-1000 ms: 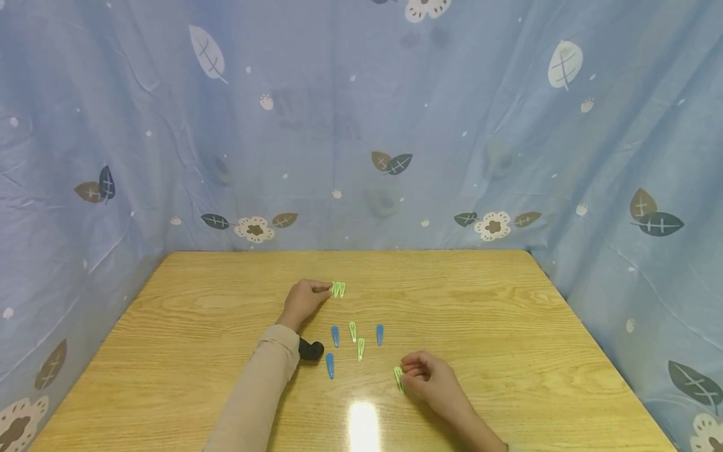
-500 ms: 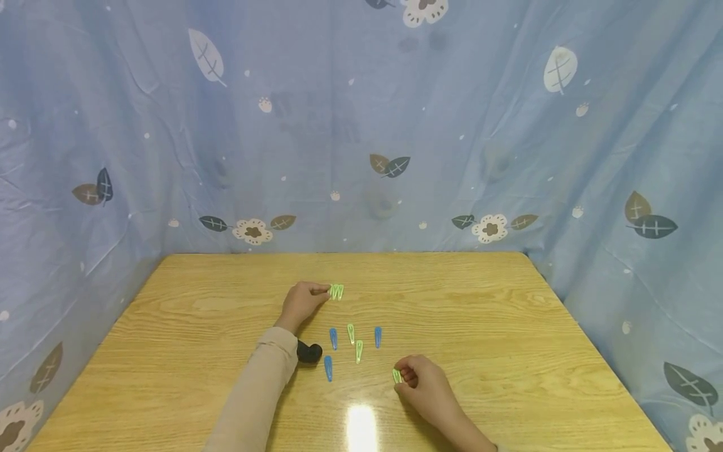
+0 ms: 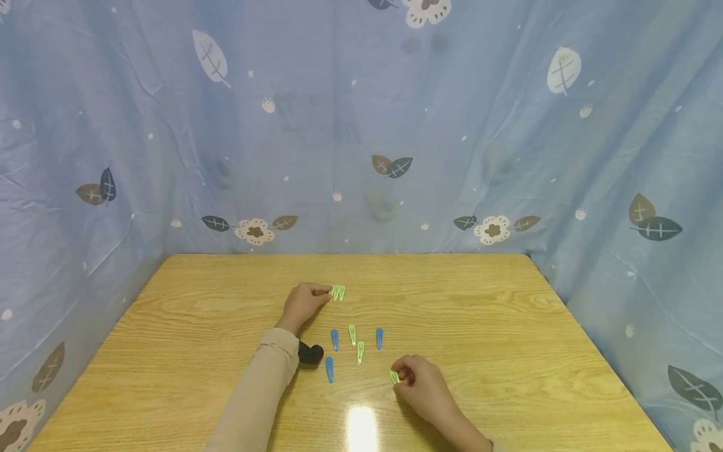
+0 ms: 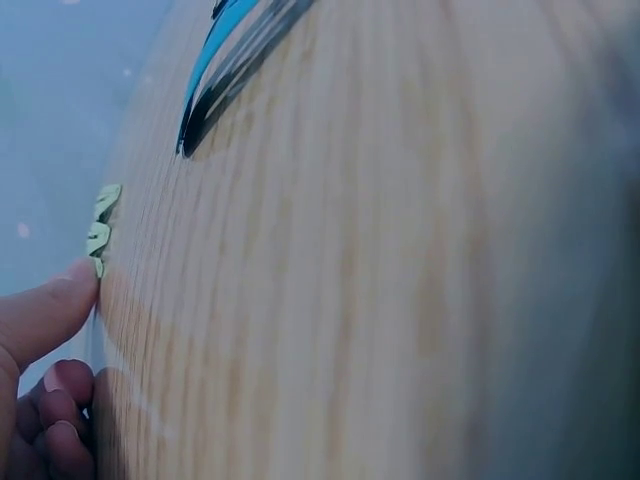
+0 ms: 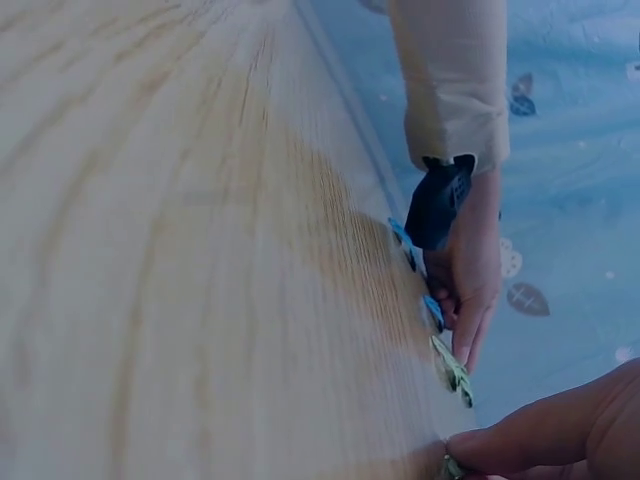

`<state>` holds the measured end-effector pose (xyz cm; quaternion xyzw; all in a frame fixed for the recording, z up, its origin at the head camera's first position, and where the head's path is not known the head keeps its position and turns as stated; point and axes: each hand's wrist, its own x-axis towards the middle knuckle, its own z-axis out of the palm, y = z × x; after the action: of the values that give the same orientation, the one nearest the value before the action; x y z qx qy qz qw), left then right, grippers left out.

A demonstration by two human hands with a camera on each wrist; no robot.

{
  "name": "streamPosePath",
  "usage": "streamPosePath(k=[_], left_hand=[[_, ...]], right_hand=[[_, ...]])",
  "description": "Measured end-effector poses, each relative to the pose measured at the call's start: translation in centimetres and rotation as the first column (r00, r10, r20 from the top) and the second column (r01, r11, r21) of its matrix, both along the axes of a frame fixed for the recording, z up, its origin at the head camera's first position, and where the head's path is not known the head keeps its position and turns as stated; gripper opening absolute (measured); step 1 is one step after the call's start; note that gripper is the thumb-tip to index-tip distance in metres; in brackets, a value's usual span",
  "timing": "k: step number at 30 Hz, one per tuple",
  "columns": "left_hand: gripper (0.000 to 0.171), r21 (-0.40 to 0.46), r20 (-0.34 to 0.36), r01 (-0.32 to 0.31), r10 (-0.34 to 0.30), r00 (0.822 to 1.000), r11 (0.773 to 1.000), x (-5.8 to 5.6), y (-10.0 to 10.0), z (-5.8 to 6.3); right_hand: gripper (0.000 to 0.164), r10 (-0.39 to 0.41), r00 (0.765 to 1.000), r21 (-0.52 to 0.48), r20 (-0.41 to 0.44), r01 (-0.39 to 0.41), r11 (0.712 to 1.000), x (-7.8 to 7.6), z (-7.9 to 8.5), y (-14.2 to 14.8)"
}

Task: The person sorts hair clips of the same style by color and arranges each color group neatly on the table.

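Toward the back of the table, my left hand (image 3: 301, 304) has thumb and forefinger at the left end of a short row of light green snap hair clips (image 3: 339, 293). The left wrist view has the thumb pressing on the nearest of these clips (image 4: 98, 266), the others standing just past it. At the front right, my right hand (image 3: 423, 386) pinches another green hair clip (image 3: 394, 376) close over the wood, its fingertips covering part of it. Between the hands lie two loose green clips, one (image 3: 353, 334) behind the other (image 3: 360, 353).
Three blue hair clips lie around the loose green ones: one at the left (image 3: 335, 339), one at the right (image 3: 380, 338) and one nearer the front (image 3: 329, 369). A black wrist camera (image 3: 310, 354) juts out beside them. Patterned blue cloth (image 3: 361, 125) surrounds the wooden table (image 3: 508, 326).
My right fingers have closed further over their green clip and slid slightly left with it, covering more of it. The left hand keeps its place at the row.
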<state>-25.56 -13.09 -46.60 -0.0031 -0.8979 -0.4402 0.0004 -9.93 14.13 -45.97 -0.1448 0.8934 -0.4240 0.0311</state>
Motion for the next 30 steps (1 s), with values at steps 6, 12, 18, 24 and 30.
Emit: streamPosePath(k=[6, 12, 18, 24, 30], left_hand=[[0.026, 0.0, -0.004, -0.003, 0.003, 1.0, 1.0, -0.1, 0.0, -0.1], [0.027, 0.003, 0.003, 0.007, -0.007, 1.0, 1.0, -0.2, 0.0, -0.3], [0.028, 0.004, 0.009, 0.007, -0.007, 1.0, 1.0, -0.3, 0.0, -0.4], [0.026, 0.006, -0.011, 0.009, -0.009, 1.0, 1.0, -0.2, 0.1, -0.3], [0.025, -0.01, -0.032, 0.011, -0.011, 0.999, 1.0, -0.2, 0.0, -0.4]], right_hand=[[0.021, -0.014, 0.998, -0.073, 0.059, 0.018, 0.997, -0.4, -0.4, 0.4], [0.019, -0.03, 0.992, -0.141, 0.121, 0.047, 0.989, -0.8, -0.8, 0.8], [0.022, -0.035, 0.985, -0.229, 0.17, 0.074, 0.971, -1.0, -0.8, 0.9], [0.027, -0.046, 0.976, -0.305, 0.214, 0.112, 0.946, -1.4, -0.9, 1.0], [0.031, -0.044, 0.974, -0.343, 0.221, 0.12, 0.932, -1.6, -0.9, 1.1]])
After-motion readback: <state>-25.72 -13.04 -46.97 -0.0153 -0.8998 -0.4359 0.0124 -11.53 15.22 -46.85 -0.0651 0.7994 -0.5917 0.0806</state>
